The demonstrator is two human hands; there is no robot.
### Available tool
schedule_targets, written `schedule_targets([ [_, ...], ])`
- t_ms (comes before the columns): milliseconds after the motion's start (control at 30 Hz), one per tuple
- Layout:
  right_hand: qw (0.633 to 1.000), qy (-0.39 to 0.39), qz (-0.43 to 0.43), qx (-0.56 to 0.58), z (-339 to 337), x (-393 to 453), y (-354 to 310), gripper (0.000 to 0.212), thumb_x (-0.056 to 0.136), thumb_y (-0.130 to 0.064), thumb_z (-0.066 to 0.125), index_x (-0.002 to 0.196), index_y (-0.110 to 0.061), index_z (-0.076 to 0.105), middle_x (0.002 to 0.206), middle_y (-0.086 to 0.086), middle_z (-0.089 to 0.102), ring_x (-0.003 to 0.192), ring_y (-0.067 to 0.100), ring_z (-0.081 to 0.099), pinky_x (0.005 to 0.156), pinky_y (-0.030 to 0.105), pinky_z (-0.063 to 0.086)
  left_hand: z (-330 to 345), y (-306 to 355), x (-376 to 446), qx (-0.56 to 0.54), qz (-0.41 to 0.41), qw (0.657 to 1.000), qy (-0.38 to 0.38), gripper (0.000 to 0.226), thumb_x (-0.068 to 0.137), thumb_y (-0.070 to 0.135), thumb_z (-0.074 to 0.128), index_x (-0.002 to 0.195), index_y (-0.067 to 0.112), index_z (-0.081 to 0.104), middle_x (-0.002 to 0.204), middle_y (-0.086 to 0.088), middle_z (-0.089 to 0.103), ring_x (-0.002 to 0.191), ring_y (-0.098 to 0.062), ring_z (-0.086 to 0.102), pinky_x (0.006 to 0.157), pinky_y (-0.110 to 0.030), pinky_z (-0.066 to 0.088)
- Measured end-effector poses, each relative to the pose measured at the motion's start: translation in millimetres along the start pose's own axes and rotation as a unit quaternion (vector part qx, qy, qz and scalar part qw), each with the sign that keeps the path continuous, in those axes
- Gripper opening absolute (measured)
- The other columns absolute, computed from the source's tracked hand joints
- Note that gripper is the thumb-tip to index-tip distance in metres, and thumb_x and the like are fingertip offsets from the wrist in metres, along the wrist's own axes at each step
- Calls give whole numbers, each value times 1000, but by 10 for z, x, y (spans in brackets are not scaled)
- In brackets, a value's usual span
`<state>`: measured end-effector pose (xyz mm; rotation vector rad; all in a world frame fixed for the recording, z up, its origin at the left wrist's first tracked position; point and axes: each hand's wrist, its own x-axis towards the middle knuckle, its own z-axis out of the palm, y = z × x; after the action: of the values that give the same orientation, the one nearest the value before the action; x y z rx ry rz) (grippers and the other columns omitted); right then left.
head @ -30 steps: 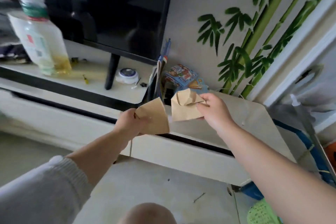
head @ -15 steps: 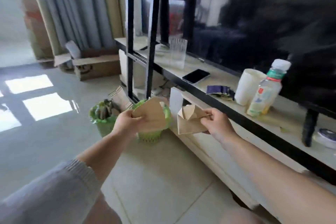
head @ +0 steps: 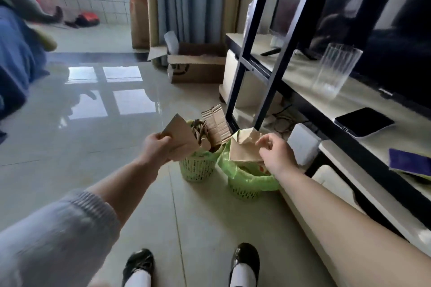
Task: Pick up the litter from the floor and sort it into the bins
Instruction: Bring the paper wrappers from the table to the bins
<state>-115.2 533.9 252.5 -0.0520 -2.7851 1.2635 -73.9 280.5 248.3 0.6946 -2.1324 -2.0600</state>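
My left hand [head: 155, 149] grips a flat brown paper piece [head: 180, 138] just left of and above the left green mesh bin [head: 197, 171], which is stuffed with cardboard scraps [head: 215, 124]. My right hand [head: 275, 156] pinches a crumpled brown paper bag [head: 243, 147] at its right edge with loosely curled fingers. The bag hangs over the right green bin [head: 243, 192], which has a green plastic liner [head: 227, 165]. Both bins stand side by side on the tiled floor, against the TV stand.
The low TV stand [head: 363, 128] runs along the right with a black metal frame [head: 254, 63], a glass [head: 335, 70], a phone [head: 363, 121] and a TV. An open cardboard box [head: 196, 65] sits behind the bins. My shoes [head: 140, 263] are at the bottom; blue bedding [head: 16, 60] lies left.
The view has swung left and down from the TV stand to the floor. Both hands have carried their papers down to just above the two green bins.
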Motion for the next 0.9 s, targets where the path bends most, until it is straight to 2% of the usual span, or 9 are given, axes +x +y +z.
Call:
schedule_targets([
  [100,999,-31,-1,-14,350,346,90,32,87,-3,46,82,-30,64,87,-10,60,70,6,51,54,17,36,27,-128,395,13,1,1000,28,28,93,6,41,117,-2,53,100,-18,56,72,-19,56,46,-17,52],
  [233,998,-54,-7,-39,767,762,206,30,92,-10,46,107,-25,67,94,-3,64,65,7,48,51,17,34,91,-297,942,46,8,997,58,24,92,13,46,101,-3,62,86,-15,58,79,-28,55,79,-45,53],
  [333,997,-64,-4,-50,1024,1041,269,35,92,-7,45,119,-21,63,114,2,67,77,11,55,60,19,38,150,-402,1277,61,24,995,77,17,90,14,48,84,13,64,71,-7,58,73,-27,55,72,-42,51],
  [467,993,-80,-12,-81,1349,1394,315,38,92,-5,45,124,-18,60,121,2,65,84,16,57,59,17,39,214,-544,1681,85,41,991,97,19,89,18,48,88,20,66,73,-3,62,66,-22,55,63,-33,46],
  [600,980,-86,-56,-170,1614,1721,355,36,91,-9,46,122,-18,61,121,4,65,97,23,61,76,24,46,250,-670,2083,109,48,986,113,23,88,19,48,91,18,70,81,-5,67,72,-20,59,65,-29,45],
  [667,966,-123,-55,-218,1712,1839,370,33,90,-16,48,119,-20,63,118,5,66,102,26,61,83,31,51,271,-771,2245,127,41,986,98,22,88,21,51,96,17,71,89,-6,71,80,-20,63,74,-32,51],
  [767,943,-187,-66,-266,1819,1940,356,24,88,-28,50,98,-22,71,104,3,70,96,27,62,79,36,54,309,-912,2430,153,29,986,56,31,85,28,59,113,16,67,106,-5,71,96,-16,66,89,-38,53],
  [833,950,-169,-80,-251,1848,2037,360,25,87,-36,52,79,-21,69,104,0,66,98,26,60,76,32,50,328,-962,2536,176,46,983,36,35,84,31,61,115,18,66,108,-3,71,98,-13,66,89,-38,54],
  [900,967,-98,-89,-219,1852,2165,381,22,86,-36,55,79,-19,65,114,2,60,104,26,54,74,28,41,344,-987,2614,178,58,982,26,35,83,34,61,116,21,65,106,-1,71,98,-12,66,87,-39,55],
])
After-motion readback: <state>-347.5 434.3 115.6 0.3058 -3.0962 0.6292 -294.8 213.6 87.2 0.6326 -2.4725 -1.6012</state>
